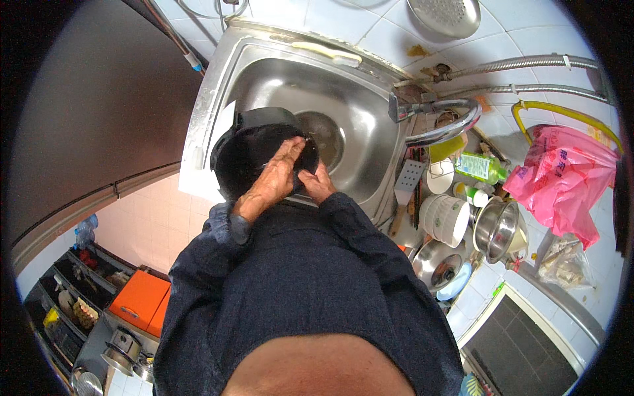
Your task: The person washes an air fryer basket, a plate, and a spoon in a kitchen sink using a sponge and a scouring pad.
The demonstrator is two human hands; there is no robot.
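A black round container (pixel 242 153) with a dark inside is tilted over the near left part of the stainless steel sink (pixel 364 173). My left hand (pixel 275 178) reaches over the container's opening, with its fingers stretched out against the inner wall near the right rim. Whether anything lies under its palm is hidden. On the right side, my right hand (pixel 318 184) grips the container's wall, its thumb at the rim and the other fingers mostly out of sight. The sink's drain area (pixel 322 141) shows just past the container.
A chrome faucet (pixel 446 133) arches in from the right. A brush (pixel 327 52) lies on the sink's back ledge. A slotted turner (pixel 408 180), white bowls (pixel 448 220), green bottle (pixel 478 168) and steel bowls (pixel 498 232) crowd the right side. A pink bag (pixel 559 173) hangs at far right.
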